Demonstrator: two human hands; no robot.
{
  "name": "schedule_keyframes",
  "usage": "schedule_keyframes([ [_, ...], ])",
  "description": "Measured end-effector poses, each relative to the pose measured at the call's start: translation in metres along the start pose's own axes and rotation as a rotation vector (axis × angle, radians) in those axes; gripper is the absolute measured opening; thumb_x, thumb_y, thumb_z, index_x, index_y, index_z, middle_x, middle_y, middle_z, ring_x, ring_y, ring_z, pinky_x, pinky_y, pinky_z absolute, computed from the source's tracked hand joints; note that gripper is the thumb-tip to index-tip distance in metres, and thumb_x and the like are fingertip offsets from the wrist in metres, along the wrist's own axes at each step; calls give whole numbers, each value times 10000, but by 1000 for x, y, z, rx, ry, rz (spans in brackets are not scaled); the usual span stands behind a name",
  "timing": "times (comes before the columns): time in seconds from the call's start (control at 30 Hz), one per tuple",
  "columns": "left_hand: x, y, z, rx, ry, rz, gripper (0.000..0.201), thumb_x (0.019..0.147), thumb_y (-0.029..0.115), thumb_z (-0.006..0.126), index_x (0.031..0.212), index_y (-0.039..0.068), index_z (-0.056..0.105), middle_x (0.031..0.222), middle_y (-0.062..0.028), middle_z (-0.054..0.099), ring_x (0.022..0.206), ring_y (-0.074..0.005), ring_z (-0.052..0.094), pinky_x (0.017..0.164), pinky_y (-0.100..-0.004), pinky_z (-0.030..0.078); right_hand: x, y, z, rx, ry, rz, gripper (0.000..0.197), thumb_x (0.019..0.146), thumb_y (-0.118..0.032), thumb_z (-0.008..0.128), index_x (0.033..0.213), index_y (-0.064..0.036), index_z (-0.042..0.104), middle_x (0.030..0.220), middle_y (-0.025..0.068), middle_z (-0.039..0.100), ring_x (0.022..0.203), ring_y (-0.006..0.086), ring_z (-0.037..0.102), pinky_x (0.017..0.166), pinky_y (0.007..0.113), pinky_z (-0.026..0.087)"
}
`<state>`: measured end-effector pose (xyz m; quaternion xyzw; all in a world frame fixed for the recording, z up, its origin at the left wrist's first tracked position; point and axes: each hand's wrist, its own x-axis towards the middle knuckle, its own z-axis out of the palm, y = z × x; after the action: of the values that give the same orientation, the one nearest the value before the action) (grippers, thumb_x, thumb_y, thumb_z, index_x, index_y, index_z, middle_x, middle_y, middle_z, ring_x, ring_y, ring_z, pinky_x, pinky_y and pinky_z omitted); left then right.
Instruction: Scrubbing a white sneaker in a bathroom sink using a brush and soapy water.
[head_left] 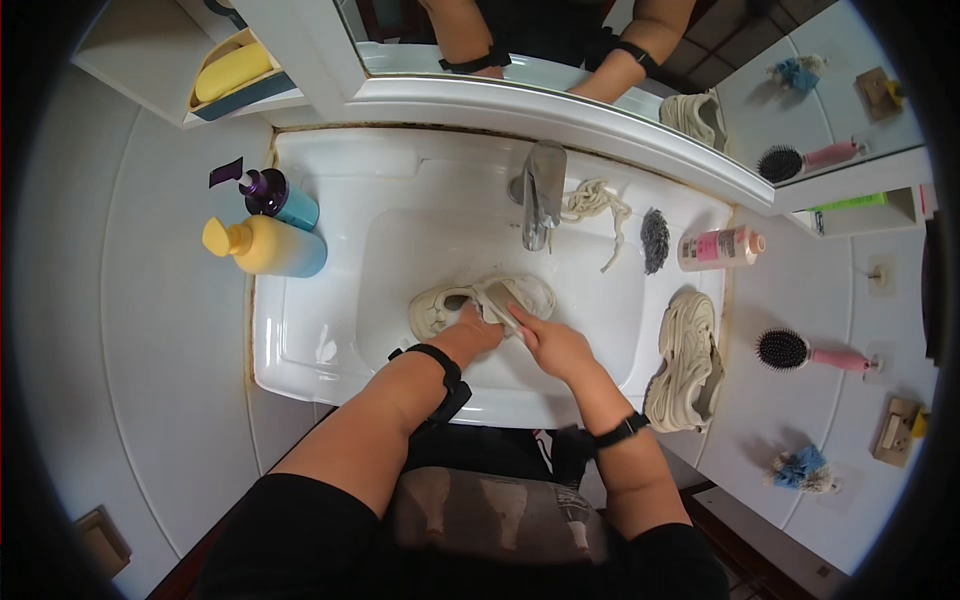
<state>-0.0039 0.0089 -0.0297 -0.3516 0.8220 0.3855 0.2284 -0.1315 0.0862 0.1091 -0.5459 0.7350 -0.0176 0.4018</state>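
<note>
A cream sneaker [430,312] lies in the white sink basin, with a little foam around it. My left hand [477,332] grips the sneaker near its opening, the fingers partly hidden. My right hand [550,345] is closed around a pale scrubbing brush [503,297], which is pressed against the end of the sneaker on the right; its bristles are hidden. The matching cream sneaker [685,362] rests on the sink's right rim. Off-white shoelaces [597,205] lie in a tangle beside the faucet, away from both hands.
A chrome faucet [543,195] juts over the sink [330,190]. Two pump bottles, one purple and blue [285,200], one yellow and blue [275,248], stand on the left rim. A grey fuzzy scrubber [654,240] and a pink-labelled bottle [715,248] sit at the right.
</note>
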Motion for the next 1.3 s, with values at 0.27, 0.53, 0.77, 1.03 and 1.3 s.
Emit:
schedule_keyframes([
  [0.27,-17,18,-26,252,51,60,431,890,240,378,1284,81,452,1321,-112,466,1226,-278,429,998,-402,324,27,19,21,53,85,49,408,930,-373,359,1331,-309,398,989,164,629,903,347,599,769,440,464],
  [0.53,-29,37,-50,395,-101,131,368,880,234,381,1152,97,586,1176,-106,587,1161,-271,501,978,-409,341,94,-15,6,5,-1,10,407,919,-374,366,1320,-321,404,977,170,629,882,355,600,764,427,467],
  [0.77,-14,10,-16,245,248,178,386,873,217,378,1195,83,545,1194,-112,575,1172,-285,490,977,-416,336,-5,40,19,54,76,62,403,930,-370,376,1331,-335,387,978,164,633,876,363,602,751,442,474],
  [1.03,-24,26,-41,219,1,147,343,834,163,421,1121,65,581,1202,-135,557,1146,-291,502,944,-405,397,40,43,43,221,229,46,399,931,-347,365,1323,-290,408,1027,200,609,933,382,579,808,449,450],
  [1.3,-26,30,-49,336,-74,117,391,878,222,372,1205,78,532,1228,-119,545,1179,-276,481,995,-416,330,84,-23,8,89,12,34,394,926,-310,381,1318,-293,419,1060,207,593,951,355,578,813,412,450],
])
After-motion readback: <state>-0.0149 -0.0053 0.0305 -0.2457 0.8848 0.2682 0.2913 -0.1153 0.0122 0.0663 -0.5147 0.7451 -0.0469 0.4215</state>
